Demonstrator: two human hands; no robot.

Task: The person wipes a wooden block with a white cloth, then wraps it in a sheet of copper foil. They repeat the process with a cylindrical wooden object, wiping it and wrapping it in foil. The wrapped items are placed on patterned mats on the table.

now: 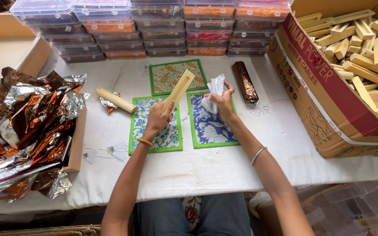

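At table's near edge, left hand point(158, 116) grips a wooden stick point(178, 91) tilted up over the mats point(156, 131), likely angled for wiping. Right hand point(222, 105) pinches a white cloth point(213, 94) beside it. Farther: wrapped stick point(244, 81), bare stick point(116, 100), foil heap point(25, 126), stacked boxes point(154, 26).

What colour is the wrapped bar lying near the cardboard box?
Shiny coppery brown foil covers the wrapped bar, seen best in the head view.
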